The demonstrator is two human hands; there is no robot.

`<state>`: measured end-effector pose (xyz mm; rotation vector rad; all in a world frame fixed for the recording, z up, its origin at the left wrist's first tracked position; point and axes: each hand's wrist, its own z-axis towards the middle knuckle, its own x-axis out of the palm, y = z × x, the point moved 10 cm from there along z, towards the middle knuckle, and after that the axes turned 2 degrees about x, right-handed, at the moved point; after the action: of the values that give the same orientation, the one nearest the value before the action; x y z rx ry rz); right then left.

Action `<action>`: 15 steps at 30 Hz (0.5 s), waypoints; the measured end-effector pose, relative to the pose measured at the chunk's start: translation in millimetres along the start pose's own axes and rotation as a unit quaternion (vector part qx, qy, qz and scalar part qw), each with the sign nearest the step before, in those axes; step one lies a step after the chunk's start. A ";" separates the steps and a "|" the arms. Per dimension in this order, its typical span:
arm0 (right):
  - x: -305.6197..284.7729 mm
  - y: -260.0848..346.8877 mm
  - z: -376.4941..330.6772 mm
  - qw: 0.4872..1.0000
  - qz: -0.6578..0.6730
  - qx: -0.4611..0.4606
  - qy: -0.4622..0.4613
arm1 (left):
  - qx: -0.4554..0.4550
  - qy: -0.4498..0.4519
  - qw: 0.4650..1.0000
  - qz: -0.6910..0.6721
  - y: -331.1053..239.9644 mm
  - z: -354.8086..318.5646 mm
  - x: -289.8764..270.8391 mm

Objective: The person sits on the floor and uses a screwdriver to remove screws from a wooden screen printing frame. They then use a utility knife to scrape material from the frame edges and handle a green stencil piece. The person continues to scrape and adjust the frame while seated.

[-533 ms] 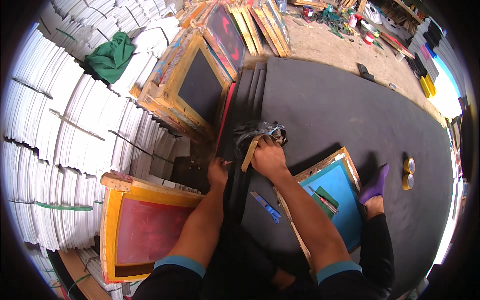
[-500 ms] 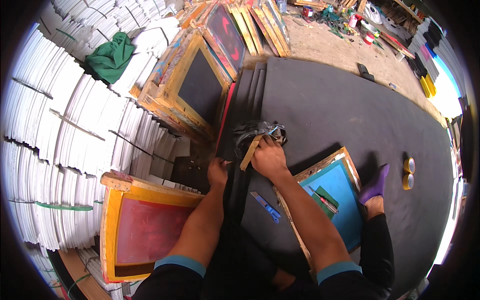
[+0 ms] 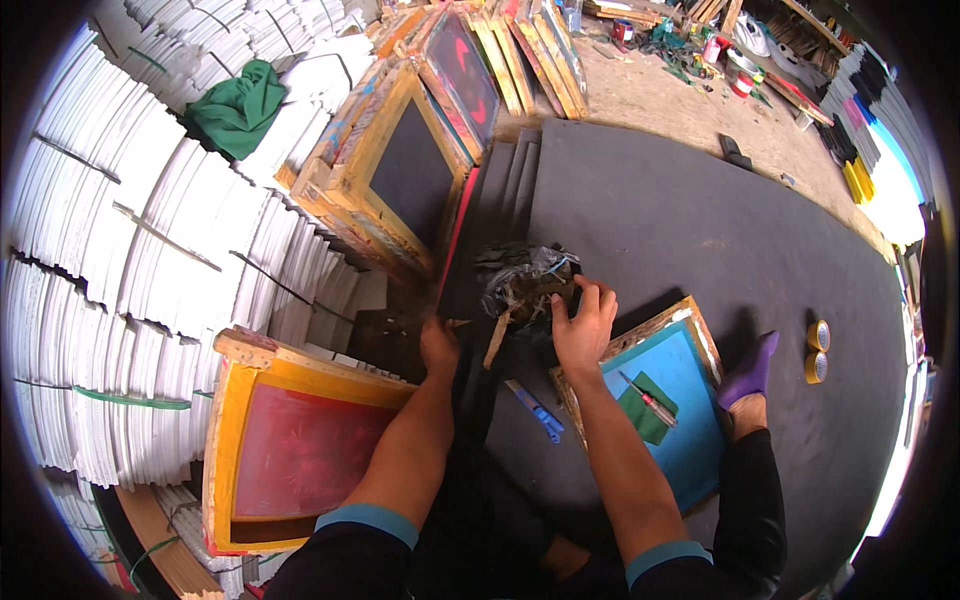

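Note:
A crumpled black plastic bag (image 3: pixel 520 268) lies on the dark sheets in front of me, with scraps inside it. Out of its near side leans a flat wooden strip (image 3: pixel 497 338). My right hand (image 3: pixel 585 330) is at the bag's right edge, thumb and fingers apart, with no strip in it. To the left of the bag, my left hand (image 3: pixel 438 347) is closed, and a small pale tip pokes out from it; what it is I cannot make out. A blue utility knife (image 3: pixel 535 410) lies nearer to me. Right of it rests a wooden screen-printing frame with blue mesh (image 3: pixel 690 380).
On the blue mesh sit a green cloth piece (image 3: pixel 650 420) and a screwdriver-like tool (image 3: pixel 655 408). Two tape rolls (image 3: pixel 818 350) lie to the right, beyond my purple-socked foot (image 3: pixel 752 370). A yellow-edged frame (image 3: pixel 225 450), more frames (image 3: pixel 350 190) and bundled white stacks (image 3: pixel 130 260) line the left.
My right hand has let go of the wooden strip and shifted right, its fingers spreading. The strip now leans out of the bag. My left hand has barely moved.

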<state>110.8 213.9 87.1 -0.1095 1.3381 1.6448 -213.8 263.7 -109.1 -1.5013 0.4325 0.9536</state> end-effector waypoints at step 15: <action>19.1 -13.3 -7.3 0.997 0.057 0.039 0.037 | 0.140 0.016 0.989 0.051 -41.0 -13.2 -5.3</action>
<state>106.8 218.7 63.5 -0.0478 1.4865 1.6950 -182.2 257.4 -80.0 -1.2492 0.6439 0.9073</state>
